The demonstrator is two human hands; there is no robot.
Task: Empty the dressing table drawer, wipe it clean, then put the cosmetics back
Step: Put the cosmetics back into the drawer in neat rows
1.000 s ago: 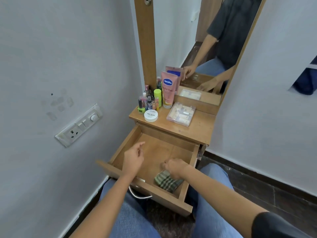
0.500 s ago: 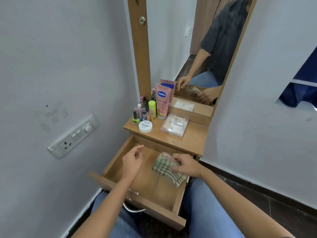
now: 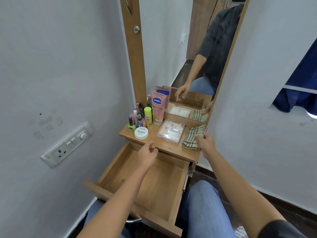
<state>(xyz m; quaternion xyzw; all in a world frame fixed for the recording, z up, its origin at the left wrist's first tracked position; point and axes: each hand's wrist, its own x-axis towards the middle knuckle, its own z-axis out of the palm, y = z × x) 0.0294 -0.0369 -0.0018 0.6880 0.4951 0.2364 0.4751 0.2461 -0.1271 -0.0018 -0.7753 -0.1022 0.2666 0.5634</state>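
Observation:
The wooden drawer (image 3: pixel 175 201) stands pulled out and bare inside. My right hand (image 3: pixel 205 144) rests on the checked cloth (image 3: pixel 193 137), which lies on the right end of the dressing table top (image 3: pixel 171 149). My left hand (image 3: pixel 148 154) hovers over the drawer's far end with fingers loosely curled and nothing in them. On the top stand a pink Vaseline tube (image 3: pixel 157 109), a white nail polish remover jar (image 3: pixel 141 133), a clear plastic case (image 3: pixel 170 133), a green-yellow bottle (image 3: pixel 148 115) and several small bottles (image 3: pixel 137 120).
A tall mirror (image 3: pixel 188 57) rises behind the top and reflects a person's arms. A switch panel (image 3: pixel 67 143) sits on the left wall. My knees in blue jeans (image 3: pixel 202 208) are under the drawer. The right wall is close to the table.
My right hand lifted the checked cloth out of the drawer and brought it up onto the right end of the table top. The camera view tilted upward.

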